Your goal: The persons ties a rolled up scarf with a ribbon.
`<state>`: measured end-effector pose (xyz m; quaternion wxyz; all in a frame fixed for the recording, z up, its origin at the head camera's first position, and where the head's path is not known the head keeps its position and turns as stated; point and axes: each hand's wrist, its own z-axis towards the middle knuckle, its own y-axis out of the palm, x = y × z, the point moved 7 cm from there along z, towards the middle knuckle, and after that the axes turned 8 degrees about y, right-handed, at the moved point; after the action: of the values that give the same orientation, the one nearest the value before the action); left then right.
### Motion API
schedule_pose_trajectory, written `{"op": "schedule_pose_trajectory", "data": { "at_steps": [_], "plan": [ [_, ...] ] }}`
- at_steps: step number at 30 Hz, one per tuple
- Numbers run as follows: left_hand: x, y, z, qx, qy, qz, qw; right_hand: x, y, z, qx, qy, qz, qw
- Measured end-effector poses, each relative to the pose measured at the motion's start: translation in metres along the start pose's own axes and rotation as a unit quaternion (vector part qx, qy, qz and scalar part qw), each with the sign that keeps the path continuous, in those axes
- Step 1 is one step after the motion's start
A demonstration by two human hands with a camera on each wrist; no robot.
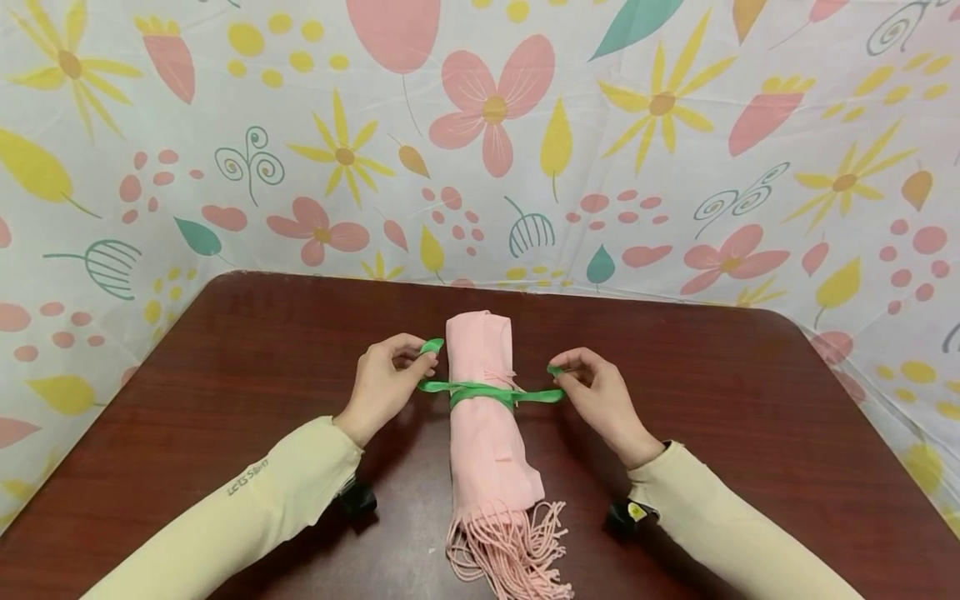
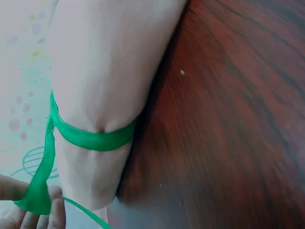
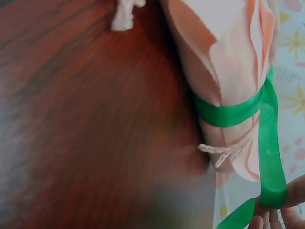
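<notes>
A rolled pink scarf (image 1: 480, 450) is laid lengthwise on a dark reddish-brown wooden table (image 1: 262, 358), its twisted fringe (image 1: 510, 550) spread at the end nearer the person. A green ribbon (image 1: 480, 392) is wrapped once or more around the scarf — the exact number of turns cannot be told — and is crossed on top of it. One end of the ribbon is pinched between the thumb and fingers of the left hand (image 1: 386, 375), just left of the scarf; the other is pinched likewise by the right hand (image 1: 600, 400), slightly farther off on the scarf's right. Loose pink strands (image 3: 228, 151) are seen on the scarf's right side — just beyond the ribbon. A floral-printed cloth (image 1: 397, 92) is hung behind the scarf.
</notes>
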<state>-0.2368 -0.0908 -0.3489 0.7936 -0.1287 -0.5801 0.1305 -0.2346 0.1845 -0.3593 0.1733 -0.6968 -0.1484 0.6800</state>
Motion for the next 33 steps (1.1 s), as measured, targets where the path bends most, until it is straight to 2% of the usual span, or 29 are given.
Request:
{"op": "schedule_pose_trajectory", "data": {
  "at_steps": [8,13,18,24,29,33],
  "plan": [
    [0.01,0.011,0.003,-0.011,0.023,-0.054,0.9982,-0.012,0.013,0.003,-0.026,-0.028,0.046,0.9982],
    [0.015,0.016,0.004,-0.01,0.031,-0.078,0.9964,-0.015,0.018,0.004,-0.04,-0.009,0.084,0.9956],
    [0.018,0.021,0.004,-0.007,0.029,-0.092,0.9953,-0.017,0.022,0.005,-0.046,0.006,0.094,0.9945],
    [0.022,0.029,0.006,-0.016,0.042,-0.14,0.9892,-0.024,0.028,0.004,-0.052,0.005,0.099,0.9937],
    [0.024,0.036,0.006,-0.032,0.028,-0.162,0.9859,-0.028,0.035,0.004,-0.065,0.005,0.123,0.9903],
    [0.025,0.04,0.006,-0.041,0.017,-0.159,0.9862,-0.032,0.04,0.005,-0.077,0.009,0.133,0.988]
  ]
}}
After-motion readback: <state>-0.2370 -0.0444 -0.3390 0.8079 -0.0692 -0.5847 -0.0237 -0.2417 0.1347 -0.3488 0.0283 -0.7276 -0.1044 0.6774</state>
